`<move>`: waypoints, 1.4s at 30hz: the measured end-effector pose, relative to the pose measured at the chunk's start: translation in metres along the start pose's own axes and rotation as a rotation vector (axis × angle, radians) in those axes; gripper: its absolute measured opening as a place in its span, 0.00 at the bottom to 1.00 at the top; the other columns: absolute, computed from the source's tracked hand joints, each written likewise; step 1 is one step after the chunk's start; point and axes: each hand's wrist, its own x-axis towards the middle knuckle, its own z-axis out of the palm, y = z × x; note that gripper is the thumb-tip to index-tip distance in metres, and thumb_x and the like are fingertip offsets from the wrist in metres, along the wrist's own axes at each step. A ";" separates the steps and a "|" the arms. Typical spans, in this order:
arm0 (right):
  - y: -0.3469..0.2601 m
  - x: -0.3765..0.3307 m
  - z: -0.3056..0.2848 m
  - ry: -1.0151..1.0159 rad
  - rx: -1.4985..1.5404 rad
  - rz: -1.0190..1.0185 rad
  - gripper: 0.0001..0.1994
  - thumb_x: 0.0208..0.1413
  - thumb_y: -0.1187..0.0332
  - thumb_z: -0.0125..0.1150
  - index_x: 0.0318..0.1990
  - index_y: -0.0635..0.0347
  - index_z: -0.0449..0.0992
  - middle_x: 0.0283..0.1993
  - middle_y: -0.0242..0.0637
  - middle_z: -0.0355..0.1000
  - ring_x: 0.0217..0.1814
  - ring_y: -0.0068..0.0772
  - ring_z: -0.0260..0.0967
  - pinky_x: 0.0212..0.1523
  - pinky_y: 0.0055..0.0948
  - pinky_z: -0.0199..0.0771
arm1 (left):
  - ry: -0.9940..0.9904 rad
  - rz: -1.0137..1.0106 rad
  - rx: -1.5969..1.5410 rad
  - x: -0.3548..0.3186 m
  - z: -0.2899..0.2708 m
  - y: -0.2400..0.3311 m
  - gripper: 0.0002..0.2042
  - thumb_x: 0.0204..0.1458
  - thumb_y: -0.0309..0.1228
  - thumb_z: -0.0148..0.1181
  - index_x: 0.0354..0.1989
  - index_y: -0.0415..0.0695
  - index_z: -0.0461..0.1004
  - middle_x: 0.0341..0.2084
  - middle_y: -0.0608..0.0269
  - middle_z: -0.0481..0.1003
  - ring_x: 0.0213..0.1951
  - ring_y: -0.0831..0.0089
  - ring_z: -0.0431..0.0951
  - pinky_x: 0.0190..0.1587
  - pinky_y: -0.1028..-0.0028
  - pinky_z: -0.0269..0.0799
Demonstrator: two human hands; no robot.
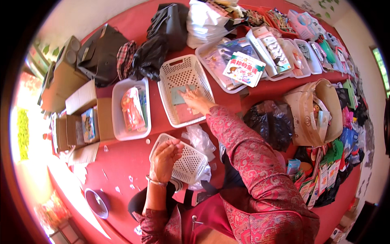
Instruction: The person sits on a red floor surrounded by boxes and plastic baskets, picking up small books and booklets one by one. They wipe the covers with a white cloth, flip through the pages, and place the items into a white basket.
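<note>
My right hand (196,100) reaches into a large white perforated basket (165,87). Its fingers are extended, with the fingertips at a flat pale green booklet-like item (177,96) on the basket's bottom. A flat pinkish item (185,112) lies beside that one, partly under my hand. My left hand (164,160) is raised over a smaller white perforated basket (190,164) close to my lap. Its fingers are loosely bent, and I see nothing in them. Clear crumpled plastic (200,140) lies against the smaller basket.
A white bin (117,110) with plastic-wrapped items and an open cardboard box (103,122) stand left. Boxes and books fill tubs (227,90) at far right. Nearer are a black plastic bag (270,124) and a brown paper bag (302,118). A purple bowl (97,203) sits lower left.
</note>
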 end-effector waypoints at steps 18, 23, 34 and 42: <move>0.060 0.019 -0.054 0.376 0.569 0.090 0.11 0.34 0.65 0.64 0.27 0.59 0.77 0.25 0.45 0.73 0.30 0.40 0.74 0.32 0.37 0.73 | -0.091 0.044 0.133 0.005 0.008 -0.003 0.11 0.54 0.30 0.48 0.42 0.37 0.68 0.35 0.60 0.74 0.38 0.75 0.73 0.41 0.78 0.68; 0.122 -0.071 -0.134 0.404 1.277 0.190 0.13 0.41 0.76 0.53 0.38 0.69 0.72 0.31 0.39 0.73 0.27 0.28 0.70 0.28 0.23 0.70 | -0.198 0.006 0.252 0.000 0.017 -0.005 0.11 0.54 0.30 0.47 0.42 0.39 0.69 0.36 0.61 0.74 0.36 0.78 0.72 0.41 0.79 0.67; 0.189 -0.199 -0.036 0.431 1.362 1.012 0.29 0.44 0.43 0.59 0.31 0.69 0.75 0.21 0.37 0.70 0.15 0.25 0.63 0.14 0.25 0.62 | -0.202 -0.005 0.367 0.004 0.027 -0.018 0.10 0.52 0.31 0.47 0.39 0.39 0.70 0.32 0.61 0.74 0.34 0.77 0.72 0.39 0.79 0.67; 0.192 -0.149 -0.035 0.571 1.617 0.904 0.16 0.44 0.60 0.64 0.36 0.63 0.75 0.29 0.36 0.74 0.18 0.26 0.68 0.11 0.22 0.61 | -0.205 -0.022 0.375 0.011 0.027 -0.020 0.11 0.53 0.32 0.47 0.40 0.39 0.69 0.32 0.63 0.74 0.35 0.77 0.72 0.39 0.79 0.66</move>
